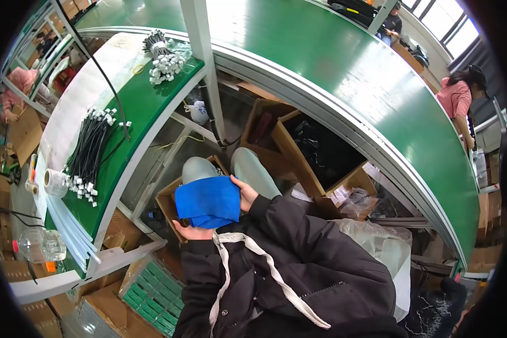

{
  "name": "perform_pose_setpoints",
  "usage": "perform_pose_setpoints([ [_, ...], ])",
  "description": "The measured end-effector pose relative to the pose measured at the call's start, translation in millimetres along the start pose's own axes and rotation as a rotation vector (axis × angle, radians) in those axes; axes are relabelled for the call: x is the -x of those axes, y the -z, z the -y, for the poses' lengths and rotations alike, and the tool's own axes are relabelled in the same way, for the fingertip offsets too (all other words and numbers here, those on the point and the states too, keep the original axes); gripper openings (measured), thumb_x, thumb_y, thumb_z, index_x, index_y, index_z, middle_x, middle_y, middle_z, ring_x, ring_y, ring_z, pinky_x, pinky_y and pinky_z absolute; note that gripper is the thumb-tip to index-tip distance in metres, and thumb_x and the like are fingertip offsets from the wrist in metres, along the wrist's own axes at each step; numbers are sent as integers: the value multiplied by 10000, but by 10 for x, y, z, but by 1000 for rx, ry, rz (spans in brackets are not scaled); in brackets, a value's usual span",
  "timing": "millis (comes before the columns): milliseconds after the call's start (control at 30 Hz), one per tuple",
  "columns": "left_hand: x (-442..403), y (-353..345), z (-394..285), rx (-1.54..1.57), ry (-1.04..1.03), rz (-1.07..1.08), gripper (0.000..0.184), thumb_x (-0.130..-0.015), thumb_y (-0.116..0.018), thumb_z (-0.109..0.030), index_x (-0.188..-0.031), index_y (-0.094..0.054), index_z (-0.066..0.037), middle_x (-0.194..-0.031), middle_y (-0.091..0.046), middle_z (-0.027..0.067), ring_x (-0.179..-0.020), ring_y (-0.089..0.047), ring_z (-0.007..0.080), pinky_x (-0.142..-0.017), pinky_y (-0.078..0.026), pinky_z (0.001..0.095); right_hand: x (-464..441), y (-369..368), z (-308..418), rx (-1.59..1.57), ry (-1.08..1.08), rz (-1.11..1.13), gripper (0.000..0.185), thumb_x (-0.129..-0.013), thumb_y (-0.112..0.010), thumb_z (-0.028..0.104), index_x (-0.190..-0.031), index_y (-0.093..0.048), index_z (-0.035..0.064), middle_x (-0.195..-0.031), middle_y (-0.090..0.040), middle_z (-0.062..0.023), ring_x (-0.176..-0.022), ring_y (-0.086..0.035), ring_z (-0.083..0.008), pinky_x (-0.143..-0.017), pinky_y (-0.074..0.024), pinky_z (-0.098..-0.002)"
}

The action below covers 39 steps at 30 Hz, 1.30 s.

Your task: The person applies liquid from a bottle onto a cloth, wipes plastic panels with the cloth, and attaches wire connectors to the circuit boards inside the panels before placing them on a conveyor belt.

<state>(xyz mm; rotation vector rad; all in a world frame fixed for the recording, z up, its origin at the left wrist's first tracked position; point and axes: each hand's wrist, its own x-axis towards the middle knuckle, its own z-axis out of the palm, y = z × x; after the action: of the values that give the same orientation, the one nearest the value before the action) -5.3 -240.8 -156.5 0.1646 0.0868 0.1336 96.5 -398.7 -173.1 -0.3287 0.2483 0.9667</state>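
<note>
The person's two hands held a blue cloth [207, 201] over the lap, just in front of the knees [254, 169]. The right hand [247, 194] had its grip on the cloth's right edge, pinching it, with the thumb near the upper corner. The left hand [192, 231] lay along the lower left edge, its grip seemingly closed on the cloth, though the fingers were partly hidden beneath it. The cloth was bunched in folds along its lower edge. To the left, a green surface [141, 106] carried a bundle of black cables [96, 141] with white ends, a label roll [55, 183] and pale tubes [70, 228]. An open box [296, 158] stood to the right, with dark plastic inside.
</note>
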Motion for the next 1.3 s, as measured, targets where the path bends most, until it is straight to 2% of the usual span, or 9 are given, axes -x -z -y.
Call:
perform_pose_setpoints([
  [67, -7, 5, -17, -8, 43, 17, 772, -751, -539, -550, -1360, -327, -125, -1375, -361, 117, -1257, -347, 326, -1023, -284, 517, -22, 2, 8, 15, 14, -22, 535, -926, -416, 415, -1263, -419, 0, -1258, -488, -167, -1134, -501, -278, -986, -374, -421],
  [233, -20, 206, -56, -213, 10, -282, 750, -759, -559, -503, -1348, -335, -96, -1358, -376, 127, -1235, -368, 336, -1014, -293, 524, 22, -36, 12, 51, -13, -74, 554, -923, -402, 441, -1253, -433, -2, -1243, -500, -173, -1109, -523, -279, -962, -400, -417],
  [367, -17, 133, -54, -223, 58, -252, 714, -772, -554, -481, -1331, -355, -82, -1339, -396, 132, -1219, -385, 340, -1015, -296, 516, 17, -8, -15, 69, 7, -58, 552, -875, -516, 410, -1236, -450, -3, -1197, -537, -170, -1059, -557, -267, -946, -418, -407],
  [400, -25, 76, -46, -208, 70, -231, 661, -798, -538, -452, -1316, -374, -76, -1325, -412, 138, -1214, -392, 336, -1016, -296, 515, 54, -51, -4, 44, -3, -54, 516, -839, -598, 325, -1220, -461, 5, -1164, -557, -165, -1033, -571, -265, -926, -435, -409],
  [500, -80, -96, 8, -175, 67, -487, 581, -844, -489, -419, -1301, -394, -72, -1320, -422, 138, -1218, -387, 333, -1020, -290, 512, 83, -45, -17, 204, 107, -58, 469, -820, -635, 239, -1199, -475, 15, -1130, -572, -156, -1025, -574, -259, -902, -454, -415],
  [533, -92, -83, 8, -162, 92, -433, 554, -860, -467, -405, -1297, -400, -71, -1320, -422, 138, -1219, -385, 332, -1023, -286, 510, 86, -55, -6, 185, 107, -52, 458, -809, -652, 199, -1190, -474, 19, -1117, -574, -150, -1021, -574, -253, -884, -466, -418],
  [767, -112, 131, -34, -103, 160, -276, 484, -912, -380, -377, -1289, -420, -76, -1335, -415, 126, -1232, -372, 324, -1032, -265, 514, -27, 72, -42, 91, 83, -57, 544, -841, -609, 347, -1233, -438, 12, -1176, -543, -167, -1052, -560, -259, -904, -452, -411],
  [933, -84, -141, 36, -138, 61, -509, 611, -814, -514, -499, -1282, -436, -115, -1320, -420, 93, -1215, -386, 313, -998, -303, 528, -17, 55, -24, 8, -29, -107, 587, -860, -508, 496, -1207, -481, 24, -1176, -552, -151, -1057, -557, -256, -925, -435, -411],
  [1300, -77, -81, -18, -126, 78, -547, 650, -782, -549, -493, -1293, -405, -118, -1301, -427, 104, -1195, -406, 318, -984, -318, 532, -63, 152, 20, -3, 89, -149, 599, -894, -410, 519, -1221, -475, 22, -1188, -546, -156, -1076, -544, -277, -947, -413, -417],
])
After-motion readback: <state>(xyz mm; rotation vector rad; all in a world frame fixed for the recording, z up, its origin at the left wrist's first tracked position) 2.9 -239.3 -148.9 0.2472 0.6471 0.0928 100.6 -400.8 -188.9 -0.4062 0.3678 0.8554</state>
